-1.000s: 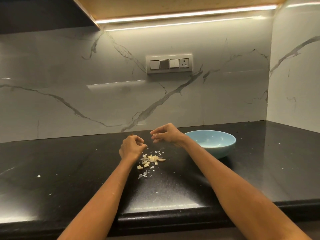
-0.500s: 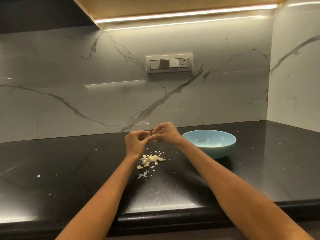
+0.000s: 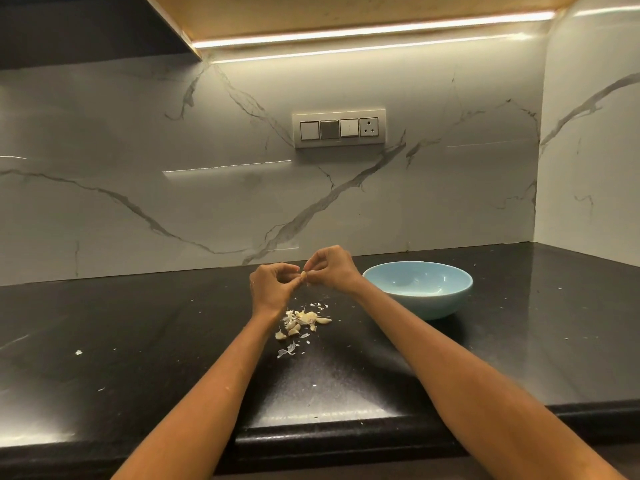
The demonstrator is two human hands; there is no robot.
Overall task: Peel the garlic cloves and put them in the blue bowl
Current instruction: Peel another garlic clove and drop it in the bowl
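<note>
A small pale garlic clove (image 3: 303, 276) is pinched between the fingertips of my left hand (image 3: 272, 289) and my right hand (image 3: 332, 268), raised above the black counter. Below them lies a little heap of garlic cloves and papery skins (image 3: 303, 320). The light blue bowl (image 3: 419, 289) stands on the counter just right of my right wrist; I see nothing inside it.
The black counter (image 3: 138, 341) carries scattered skin flakes, one white bit (image 3: 79, 352) at the left. A marble backsplash with a switch panel (image 3: 338, 129) rises behind, and a marble side wall (image 3: 588, 150) closes the right. The counter's front edge (image 3: 329, 431) is near me.
My hands, apart a second ago, have come together and risen slightly; both now pinch the one clove between their fingertips.
</note>
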